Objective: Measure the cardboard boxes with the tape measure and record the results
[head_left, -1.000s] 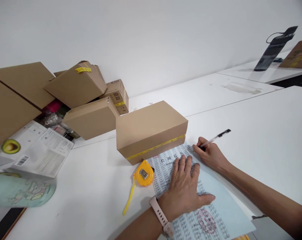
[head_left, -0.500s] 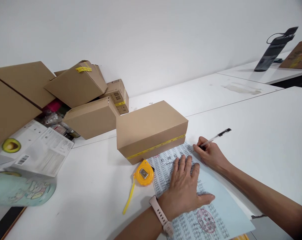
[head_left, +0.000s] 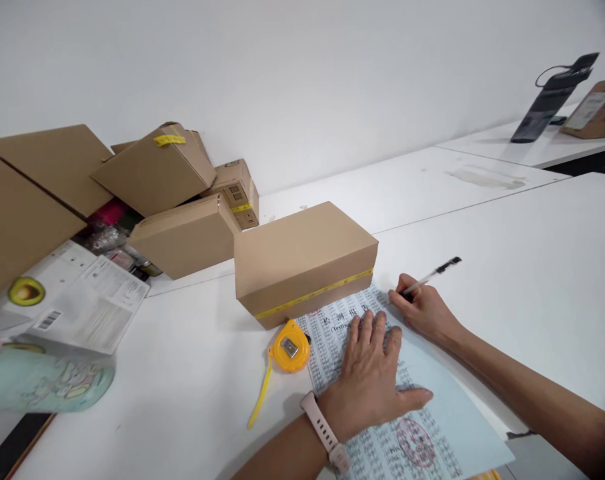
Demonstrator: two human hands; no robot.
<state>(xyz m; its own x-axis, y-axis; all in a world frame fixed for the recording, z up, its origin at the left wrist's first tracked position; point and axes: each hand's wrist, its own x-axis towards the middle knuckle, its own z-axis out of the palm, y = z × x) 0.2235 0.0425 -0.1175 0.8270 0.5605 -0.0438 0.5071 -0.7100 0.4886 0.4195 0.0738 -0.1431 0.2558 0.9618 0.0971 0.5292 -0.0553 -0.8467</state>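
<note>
My left hand (head_left: 369, 367) lies flat on a pale blue printed sheet (head_left: 452, 407), fingers and thumb spread. Handwritten-looking lines and a red round stamp cover much of the sheet. My right hand (head_left: 425, 310) is closed around a pen (head_left: 435, 273) with a clear barrel and black end, resting at the sheet's upper right edge; the pen's tip is hidden behind the fingers. A brown cardboard box (head_left: 305, 257) with a yellow tape strip stands at the sheet's top edge. Left of the sheet sits an orange tape measure (head_left: 291, 348) with a yellow strap.
Several cardboard boxes (head_left: 152, 173) are piled at the back left. A white carton (head_left: 89, 300) with an avocado picture and a mint green bottle (head_left: 57, 380) stand at the left. A dark water bottle (head_left: 547, 107) and another box (head_left: 589, 110) are at the far right.
The box at the far right has turned, now showing a white label. Both my hands keep nearly the same place; the whole view has shifted very slightly.
</note>
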